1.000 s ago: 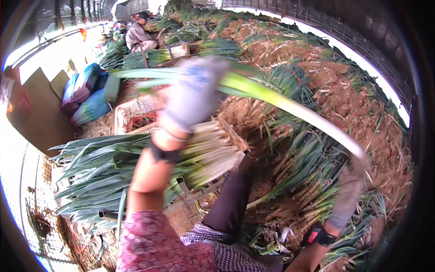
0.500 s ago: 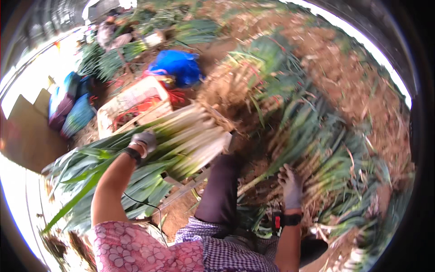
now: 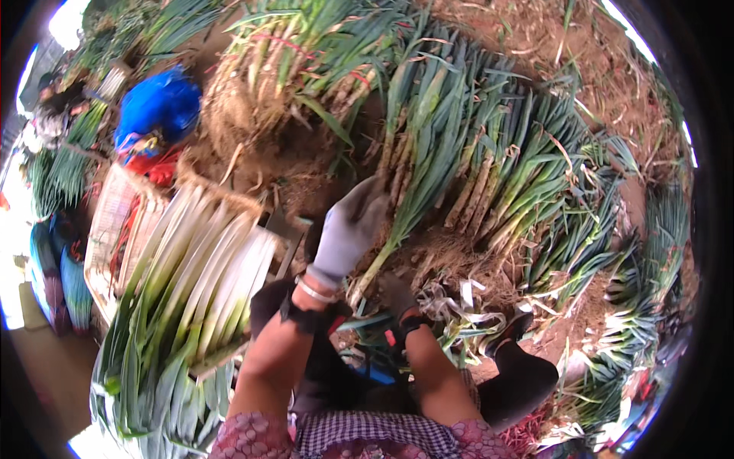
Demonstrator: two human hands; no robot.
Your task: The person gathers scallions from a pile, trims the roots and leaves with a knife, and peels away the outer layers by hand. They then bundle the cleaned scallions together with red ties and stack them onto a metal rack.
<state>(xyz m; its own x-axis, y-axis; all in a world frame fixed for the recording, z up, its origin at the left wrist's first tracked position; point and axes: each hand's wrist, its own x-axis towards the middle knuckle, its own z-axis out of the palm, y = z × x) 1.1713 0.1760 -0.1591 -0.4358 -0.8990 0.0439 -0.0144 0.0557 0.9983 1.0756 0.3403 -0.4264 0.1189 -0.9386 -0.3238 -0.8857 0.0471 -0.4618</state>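
Observation:
My left hand (image 3: 350,229), in a pale glove, reaches across to the unpeeled leeks. Its fingers stretch out beside their lower stalks, and I see nothing held in it. A single leek (image 3: 394,237) slants between my hands, its pale root end low and its green leaves up. My right hand (image 3: 397,297), in a dark glove, is just right of that leek's lower end. Its fingers blend into shadow, so their grip does not show. To the left, cleaned white leeks (image 3: 206,260) lie side by side on a low stand, green leaves toward me.
Heaped leeks with soil-covered roots (image 3: 489,168) stretch along the right. A pale crate (image 3: 103,252) holding red strings stands at the left, a blue bag (image 3: 159,107) beyond it. Peeled scraps (image 3: 451,302) lie by my right hand. Bare soil (image 3: 474,23) shows at the far side.
My left hand has left the cleaned leeks and crossed right to the unpeeled ones. My right hand has come closer to my middle. The view has swung right.

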